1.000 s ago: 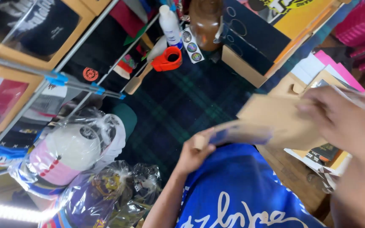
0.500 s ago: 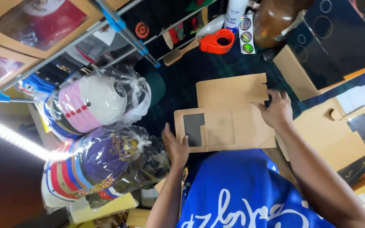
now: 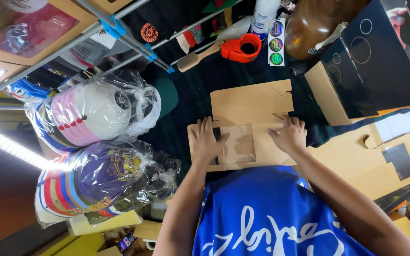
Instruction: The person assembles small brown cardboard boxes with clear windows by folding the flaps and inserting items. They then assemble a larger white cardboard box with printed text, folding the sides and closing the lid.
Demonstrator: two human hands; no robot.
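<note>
Both hands flat, fingers spread: left hand (image 3: 206, 141) and right hand (image 3: 288, 134) pressing on flat cardboard box (image 3: 248, 124); orange tape dispenser (image 3: 240, 47) at twelve o'clock, bagged caps (image 3: 96, 111) at nine.

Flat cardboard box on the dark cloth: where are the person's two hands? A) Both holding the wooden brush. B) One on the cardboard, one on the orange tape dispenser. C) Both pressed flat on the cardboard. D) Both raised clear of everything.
C: the left hand and right hand both lie palm-down on the flat cardboard box.
</note>
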